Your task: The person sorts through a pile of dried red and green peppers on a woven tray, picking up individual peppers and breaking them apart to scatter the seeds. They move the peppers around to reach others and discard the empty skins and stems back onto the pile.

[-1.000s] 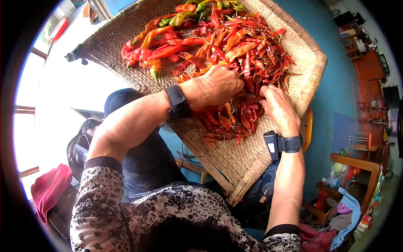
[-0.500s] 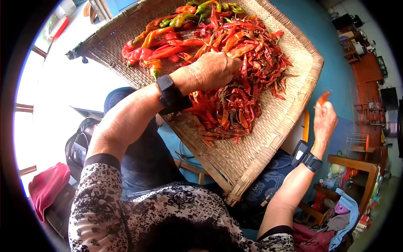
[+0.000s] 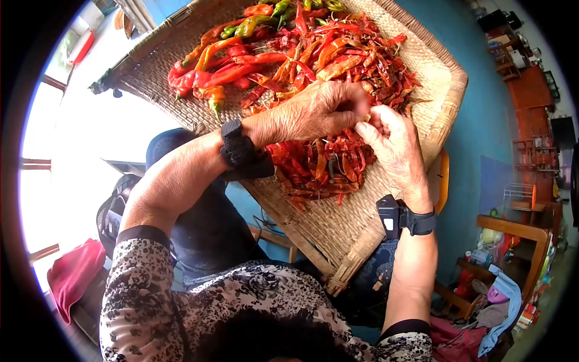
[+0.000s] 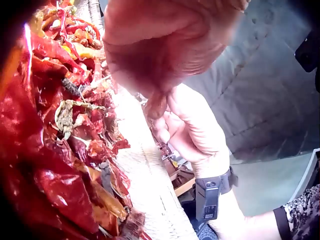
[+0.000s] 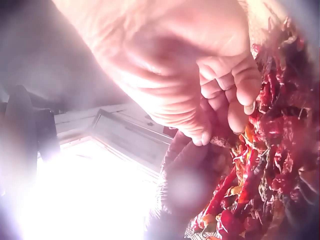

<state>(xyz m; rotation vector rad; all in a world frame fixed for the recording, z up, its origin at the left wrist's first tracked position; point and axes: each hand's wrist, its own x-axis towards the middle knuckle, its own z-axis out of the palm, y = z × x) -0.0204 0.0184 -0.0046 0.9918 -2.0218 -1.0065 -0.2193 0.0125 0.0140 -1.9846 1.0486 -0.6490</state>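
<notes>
In the head view my left hand [image 3: 325,108] reaches across the woven tray from the left, fingers curled and slightly blurred. Its fingertips meet those of my right hand [image 3: 398,145] over the pile. A small yellowish piece of chili pepper [image 3: 367,119] shows where both hands pinch; most of it is hidden by the fingers. The left wrist view has my left hand close above and my right hand [image 4: 192,127] beyond, thumb against fingers. Below them spreads a heap of dried red chili peppers [image 3: 325,169], seen close up beside the hands in the right wrist view.
The woven tray [image 3: 434,108] slopes over the person's legs. Plumper red peppers [image 3: 235,75] lie on its left part, green ones [image 3: 247,27] at the far edge. A wooden chair [image 3: 512,229] with cloths stands at right, a pink cloth [image 3: 75,271] at left.
The right hand moved out right beyond the tray holding a reddish chili piece, then came back to the left hand over the pile. The left hand stayed over the peppers, shifting slightly.
</notes>
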